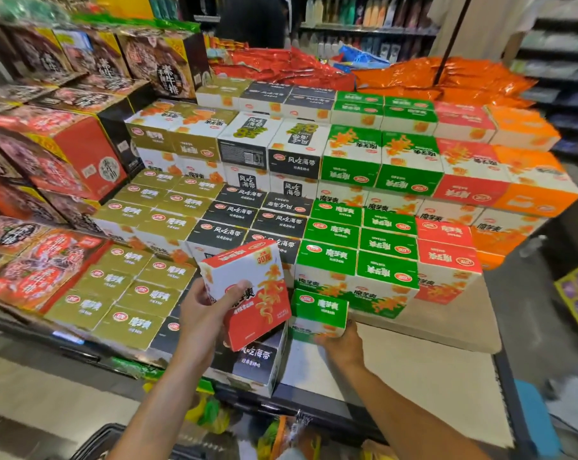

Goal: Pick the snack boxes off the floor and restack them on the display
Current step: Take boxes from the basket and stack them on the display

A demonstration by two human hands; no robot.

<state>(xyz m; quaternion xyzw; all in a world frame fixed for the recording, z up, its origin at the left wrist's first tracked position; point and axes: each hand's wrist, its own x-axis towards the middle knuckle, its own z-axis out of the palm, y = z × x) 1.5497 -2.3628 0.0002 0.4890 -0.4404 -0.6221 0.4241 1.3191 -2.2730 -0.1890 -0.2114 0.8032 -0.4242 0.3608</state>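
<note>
Red box [247, 293] gripped in left hand [203, 307], green box [319, 315] in right hand [339, 340]; a careless nudge could topple neighbouring stacks [357, 280]

Just one view here, from the head cam, wide-angle so the edges bend a lot. I'm looking forward and down over the stepped display [347, 180] of boxes, which fills the middle and upper frame at close range. Both forearms come up from the bottom edge, left hand [208, 303] lower centre, right hand [342, 341] just right of it. Store shelving [364, 14] sits far off along the top, blurry. Floor [32, 386] shows lower left.
</note>
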